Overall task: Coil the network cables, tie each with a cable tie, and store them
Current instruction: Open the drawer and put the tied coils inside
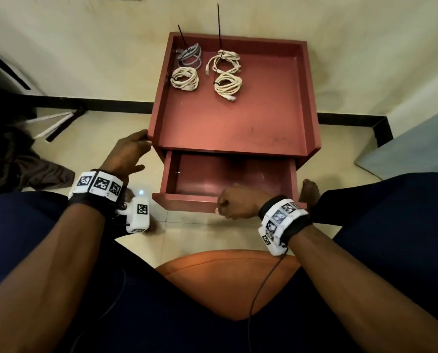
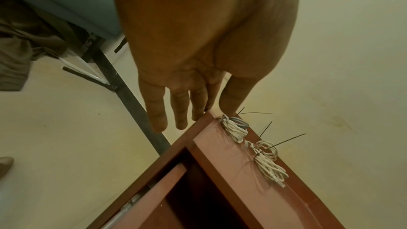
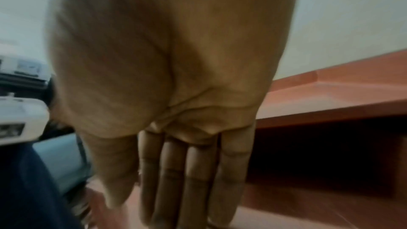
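While four coiled network cables sit on the far left part of the red worktop (image 1: 238, 123), the drawer (image 1: 228, 180) beneath it stands pulled out toward the person, and nothing shows inside it. The grey coil (image 1: 190, 56) lies at the far left corner, with a white coil (image 1: 184, 79) just nearer; to their right lie another white coil (image 1: 224, 61) and a fourth (image 1: 228, 86) near it. Each seems bound by a black cable tie, and two long tie tails (image 1: 219, 24) stick up uncut.

The left hand (image 1: 127, 155) rests relaxed and open against the worktop's near left corner, fingers straight in the left wrist view, holding nothing. The right hand (image 1: 238, 203) is at the drawer's front edge; from the head view its fingers look curled over that edge, though the blurred right wrist view shows them straighter, so the grip is uncertain.

By my judgement, coiling and tying are done, and storing remains: all four bundles are yet to go into the open drawer, which then needs closing.
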